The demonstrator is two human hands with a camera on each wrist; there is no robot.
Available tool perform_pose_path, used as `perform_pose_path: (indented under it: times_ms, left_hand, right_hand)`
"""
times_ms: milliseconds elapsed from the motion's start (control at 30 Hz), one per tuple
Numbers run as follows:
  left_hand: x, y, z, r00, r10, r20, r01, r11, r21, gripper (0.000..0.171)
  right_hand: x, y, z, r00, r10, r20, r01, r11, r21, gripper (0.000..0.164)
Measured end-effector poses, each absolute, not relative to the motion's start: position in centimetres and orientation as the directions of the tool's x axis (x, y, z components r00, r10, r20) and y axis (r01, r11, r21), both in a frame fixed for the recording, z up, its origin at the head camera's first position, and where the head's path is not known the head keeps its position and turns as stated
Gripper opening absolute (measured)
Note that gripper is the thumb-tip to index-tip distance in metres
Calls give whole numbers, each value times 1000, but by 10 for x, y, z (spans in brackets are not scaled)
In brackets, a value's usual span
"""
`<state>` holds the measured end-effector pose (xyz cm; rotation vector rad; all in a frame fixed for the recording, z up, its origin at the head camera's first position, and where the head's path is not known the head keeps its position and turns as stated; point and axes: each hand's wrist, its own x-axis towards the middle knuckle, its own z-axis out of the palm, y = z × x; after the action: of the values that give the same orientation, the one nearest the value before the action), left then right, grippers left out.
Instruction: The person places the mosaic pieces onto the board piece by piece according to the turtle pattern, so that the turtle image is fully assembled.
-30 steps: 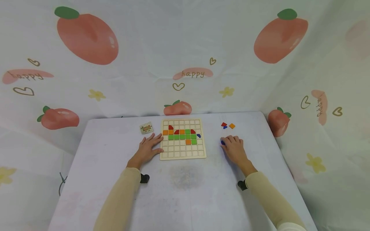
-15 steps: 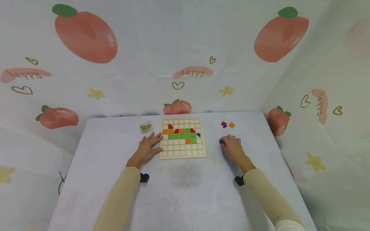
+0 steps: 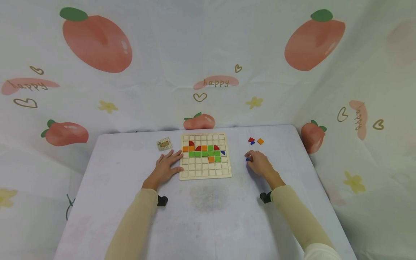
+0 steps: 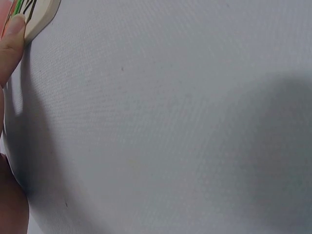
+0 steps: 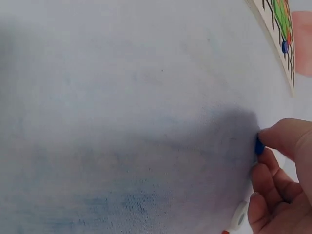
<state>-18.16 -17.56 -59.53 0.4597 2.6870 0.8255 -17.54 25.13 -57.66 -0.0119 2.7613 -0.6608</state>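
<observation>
My left hand point(image 3: 164, 168) lies with spread, straight fingers at the left edge of a wooden grid board point(image 3: 205, 173); in the left wrist view its thumb point(image 4: 14, 29) touches the board's edge. On the board, green, orange and red tiles form a coloured figure, and a blue quarter-round tile point(image 3: 222, 152) sits at its right end, slightly askew. To the right of the board, my right hand point(image 3: 259, 163) pinches a blue tile point(image 5: 260, 145) between thumb and finger, close over the table. The tile is partly hidden by the fingers.
Behind the right hand lie a red tile point(image 3: 251, 139), a small blue tile point(image 3: 252, 143) and an orange tile point(image 3: 260, 141). A small pattern card point(image 3: 164, 143) lies left of the board. The white table point(image 3: 208, 224) meets a printed cloth backdrop point(image 3: 156, 97) at its far edge.
My right hand has shifted slightly left toward the board, with the blue tile at its fingertips. My left hand and the board have stayed in place.
</observation>
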Motion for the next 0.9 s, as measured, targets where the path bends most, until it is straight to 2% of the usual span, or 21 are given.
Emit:
perform_pose_path:
  times_ms: [500,633,900]
  left_hand:
    - [-180,-176,-594,-908,385,-163,226,779,585,73]
    - [-180,-176,-593,-909,385,-163,224,778,586,73]
    - [-181,-177,-594,-906,384,-177,218,783,583,74]
  right_hand:
    - [-185,247,-569,-917,-46,-397,169,857,-487,22]
    - [-184,246,-569,-923,-42,-383,174,842,-511,19]
    - [-178,238,-571,-948,-108,-298,103,785,-612,19]
